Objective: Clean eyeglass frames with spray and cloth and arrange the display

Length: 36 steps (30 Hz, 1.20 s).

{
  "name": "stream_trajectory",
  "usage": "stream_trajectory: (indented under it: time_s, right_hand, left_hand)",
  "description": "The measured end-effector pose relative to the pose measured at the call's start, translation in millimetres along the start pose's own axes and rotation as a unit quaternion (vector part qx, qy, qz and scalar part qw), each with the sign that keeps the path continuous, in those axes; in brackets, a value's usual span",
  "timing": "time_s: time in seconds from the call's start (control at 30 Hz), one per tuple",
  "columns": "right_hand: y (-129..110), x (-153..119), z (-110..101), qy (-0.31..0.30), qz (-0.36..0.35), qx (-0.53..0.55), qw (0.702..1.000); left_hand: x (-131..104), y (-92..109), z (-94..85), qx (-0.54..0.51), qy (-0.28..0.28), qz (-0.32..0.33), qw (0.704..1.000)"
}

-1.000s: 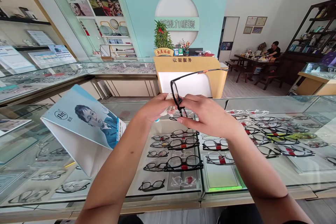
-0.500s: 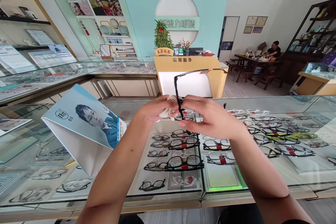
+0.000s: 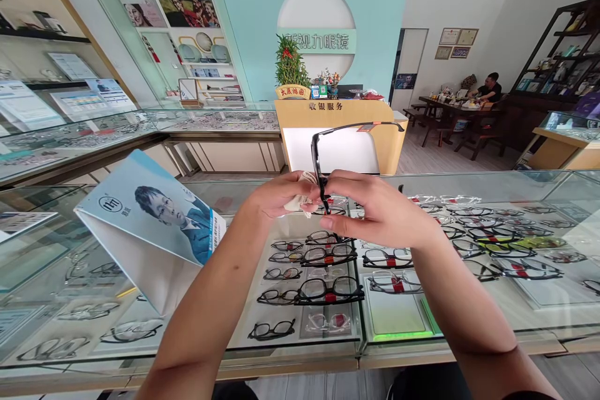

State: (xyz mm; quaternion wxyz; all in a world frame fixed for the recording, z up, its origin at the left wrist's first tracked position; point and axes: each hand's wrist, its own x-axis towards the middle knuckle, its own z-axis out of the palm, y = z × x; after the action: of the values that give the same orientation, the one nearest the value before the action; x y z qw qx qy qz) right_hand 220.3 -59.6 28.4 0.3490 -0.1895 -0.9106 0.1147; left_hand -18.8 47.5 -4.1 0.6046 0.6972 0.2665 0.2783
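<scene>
Above the glass counter, my two hands meet around a pair of black-framed eyeglasses (image 3: 315,159). My right hand (image 3: 370,206) is closed on the frame, thumb below and fingers above. One temple arm with an orange tag sticks out to the right over the hand. My left hand (image 3: 285,192) pinches a pale cloth (image 3: 299,201) against the glasses. The lenses are mostly hidden by the fingers and the cloth. Below the hands, several dark eyeglasses (image 3: 329,289) with red tags lie in rows inside the glass display case (image 3: 323,355).
A folded blue display card (image 3: 154,212) stands on the counter at the left. More eyeglasses (image 3: 497,234) lie in the case on the right. Beyond are a wooden cashier desk (image 3: 335,115) with a plant, and a seated person (image 3: 490,89) at a table at the far right.
Both hands stay almost in place around the glasses. The frame tilts very slightly, its temple tip shifting a little to the left.
</scene>
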Motion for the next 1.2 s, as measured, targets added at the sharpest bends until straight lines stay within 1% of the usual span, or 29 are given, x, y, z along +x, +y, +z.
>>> stream_trajectory:
  time_s: [0.17, 0.37, 0.6, 0.77, 0.93, 1.2]
  right_hand:
    - [1, -1, -1, 0.006, -0.005, 0.012, 1.000]
    - [1, 0, -1, 0.023, 0.000, 0.000, 1.000]
    - [5, -1, 1, 0.031, -0.004, -0.005, 0.999]
    - [4, -1, 2, 0.035, -0.011, 0.001, 0.999]
    - [6, -1, 3, 0.048, -0.003, 0.000, 0.999]
    - [7, 0, 3, 0.048, 0.008, -0.005, 0.999]
  left_hand:
    - [-3, 4, 1.6, 0.027, 0.001, 0.009, 1.000]
    - [-3, 9, 8.8, -0.010, 0.046, 0.016, 0.999]
    - [-4, 11, 9.5, -0.034, 0.032, 0.004, 0.999]
    - [-5, 11, 9.3, -0.054, 0.028, 0.007, 0.998]
    - [-3, 12, 9.5, -0.085, 0.023, 0.014, 0.996]
    - [-1, 6, 3.7, -0.090, 0.028, 0.017, 0.995]
